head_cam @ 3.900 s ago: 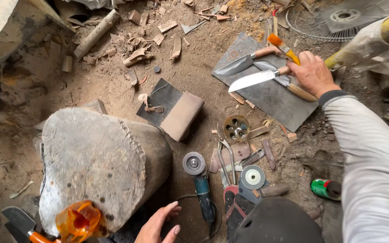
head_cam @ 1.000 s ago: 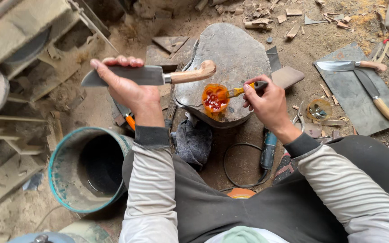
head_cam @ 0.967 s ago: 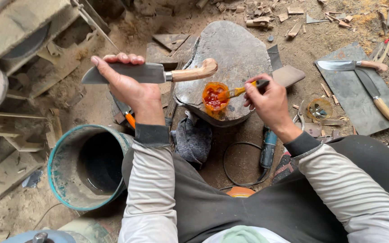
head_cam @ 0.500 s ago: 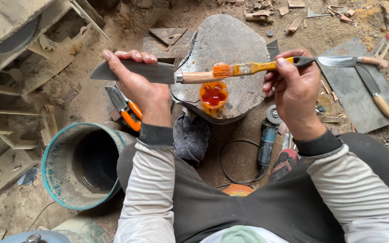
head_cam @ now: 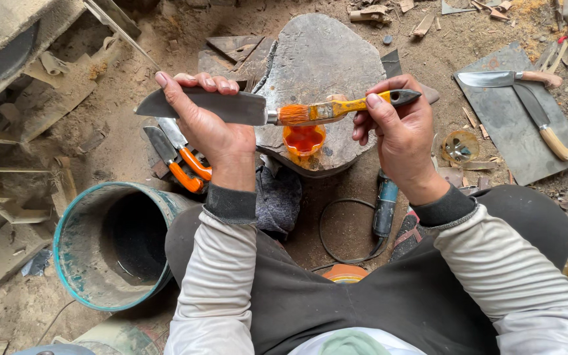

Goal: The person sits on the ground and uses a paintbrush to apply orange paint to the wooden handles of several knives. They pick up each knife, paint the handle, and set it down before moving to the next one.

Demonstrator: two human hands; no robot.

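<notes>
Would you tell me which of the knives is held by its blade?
The broad knife in the left hand; the two wooden-handled knives lie untouched on the grey slab.

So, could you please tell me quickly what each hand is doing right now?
Left hand: closed around the blade of a knife.
Right hand: closed on a paintbrush, bristles at the knife's handle.

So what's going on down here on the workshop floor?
A person sits on the dirt floor. The left hand grips a knife by its blade, held level. The right hand holds a paintbrush, its orange-wet bristles against the knife's handle end. Below sits a small cup of orange liquid on a flat stone. Two more knives lie on a board to the right.
</notes>
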